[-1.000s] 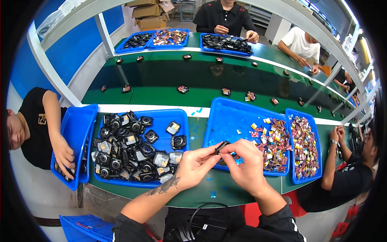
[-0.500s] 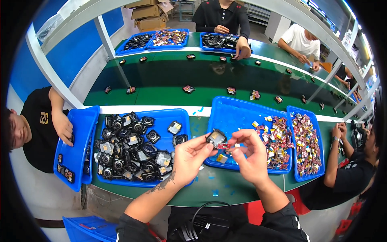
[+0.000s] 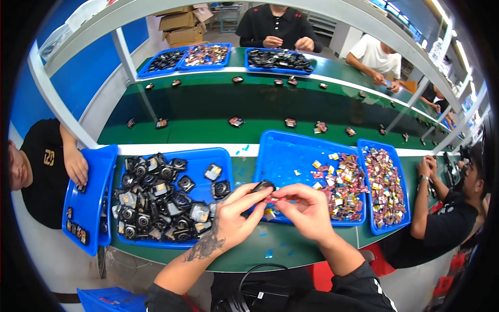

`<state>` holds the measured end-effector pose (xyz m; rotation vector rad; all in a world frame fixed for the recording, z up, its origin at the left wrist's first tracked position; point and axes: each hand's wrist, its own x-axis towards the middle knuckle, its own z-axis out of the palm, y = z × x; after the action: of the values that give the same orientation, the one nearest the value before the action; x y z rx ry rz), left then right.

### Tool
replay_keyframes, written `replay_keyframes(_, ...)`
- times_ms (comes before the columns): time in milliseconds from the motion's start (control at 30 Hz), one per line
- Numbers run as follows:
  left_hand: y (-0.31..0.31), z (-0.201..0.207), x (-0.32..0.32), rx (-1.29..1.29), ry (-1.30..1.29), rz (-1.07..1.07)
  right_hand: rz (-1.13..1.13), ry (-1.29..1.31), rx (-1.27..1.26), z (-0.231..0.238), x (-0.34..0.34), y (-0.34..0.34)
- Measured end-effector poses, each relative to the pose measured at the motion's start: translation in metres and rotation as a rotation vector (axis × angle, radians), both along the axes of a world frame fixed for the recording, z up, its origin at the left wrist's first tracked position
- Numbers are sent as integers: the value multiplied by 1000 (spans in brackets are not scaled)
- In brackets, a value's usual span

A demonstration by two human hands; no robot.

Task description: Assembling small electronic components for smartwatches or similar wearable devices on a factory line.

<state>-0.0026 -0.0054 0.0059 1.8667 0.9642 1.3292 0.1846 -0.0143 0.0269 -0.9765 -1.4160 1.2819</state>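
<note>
Separating a red circuit board (image 3: pixel 272 199) from a black watch case (image 3: pixel 264 185) seems in hand, at the blue tray's (image 3: pixel 283 156) near-left corner: left hand's (image 3: pixel 236 216) grip pinches the case, right hand's (image 3: pixel 307 208) the board; next calls for gentle pulling.

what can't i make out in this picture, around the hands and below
In the head view:
- full outline of the black case: partly covered by the left hand
- full shape of the small red part: covered by the right hand
- bottom of the case pile: buried under upper cases
- rest of the blue crate: cut off by the lower edge
</note>
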Motion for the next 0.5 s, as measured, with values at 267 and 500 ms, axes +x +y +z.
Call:
replay_keyframes(267, 3, -5, 2, 284, 165, 136, 33, -68, -44, 6, 1, -1)
replay_keyframes(500, 3, -5, 4, 456, 292, 138, 11, -69, -153, -3, 6, 2)
